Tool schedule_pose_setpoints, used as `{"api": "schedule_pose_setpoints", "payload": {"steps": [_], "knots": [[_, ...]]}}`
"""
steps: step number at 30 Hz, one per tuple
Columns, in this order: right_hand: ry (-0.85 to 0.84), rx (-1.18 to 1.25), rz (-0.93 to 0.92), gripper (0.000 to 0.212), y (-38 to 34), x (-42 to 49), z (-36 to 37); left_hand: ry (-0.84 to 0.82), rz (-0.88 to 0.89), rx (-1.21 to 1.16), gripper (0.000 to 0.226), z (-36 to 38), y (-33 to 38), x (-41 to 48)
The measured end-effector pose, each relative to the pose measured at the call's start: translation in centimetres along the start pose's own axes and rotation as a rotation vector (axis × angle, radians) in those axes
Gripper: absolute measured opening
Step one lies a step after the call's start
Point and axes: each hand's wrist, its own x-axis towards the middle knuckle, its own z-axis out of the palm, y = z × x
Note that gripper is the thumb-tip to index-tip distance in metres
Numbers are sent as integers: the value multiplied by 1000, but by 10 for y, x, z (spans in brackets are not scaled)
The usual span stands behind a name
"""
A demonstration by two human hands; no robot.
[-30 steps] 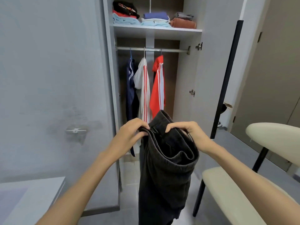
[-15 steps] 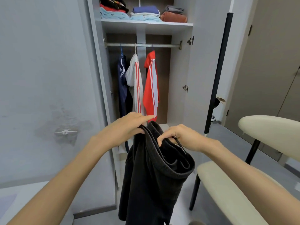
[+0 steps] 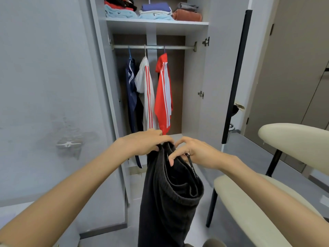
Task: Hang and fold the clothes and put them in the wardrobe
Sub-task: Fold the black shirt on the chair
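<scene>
A pair of black trousers [image 3: 165,202] hangs by its waistband in front of the open wardrobe [image 3: 194,82]. My left hand [image 3: 142,141] grips the top of the waistband from the left. My right hand [image 3: 192,151] pinches the waistband right beside it, with the black drawstring [image 3: 191,164] running between its fingers. The trouser legs drop out of view at the bottom. On the wardrobe rail [image 3: 153,47] hang a navy jacket [image 3: 132,97], a white jacket with red stripes [image 3: 146,91] and a red jacket with white stripes [image 3: 163,93].
Folded clothes [image 3: 153,10] lie in piles on the wardrobe shelf [image 3: 156,24]. The left door [image 3: 53,86] and right door [image 3: 224,68] stand open. A cream chair [image 3: 267,193] stands at the right, close to the trousers. A grey floor lies below.
My hands have come together on the waistband, bunching it at the top. The view has shifted closer to the wardrobe and slightly downward.
</scene>
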Motion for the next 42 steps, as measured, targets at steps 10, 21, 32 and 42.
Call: {"api": "schedule_pose_setpoints", "payload": {"steps": [10,21,32,42], "knots": [[-84,-350,319,70,19,-18,-19,232,-76,227,23,11,-4,-6],[11,-27,292,58,23,-27,16,486,-76,285,22,4,-3,-13],[276,-527,318,43,16,3,-26,536,-267,141,26,9,-32,-30],[308,-482,211,22,-4,37,-52,533,-440,-60,26,28,-41,-34]]}}
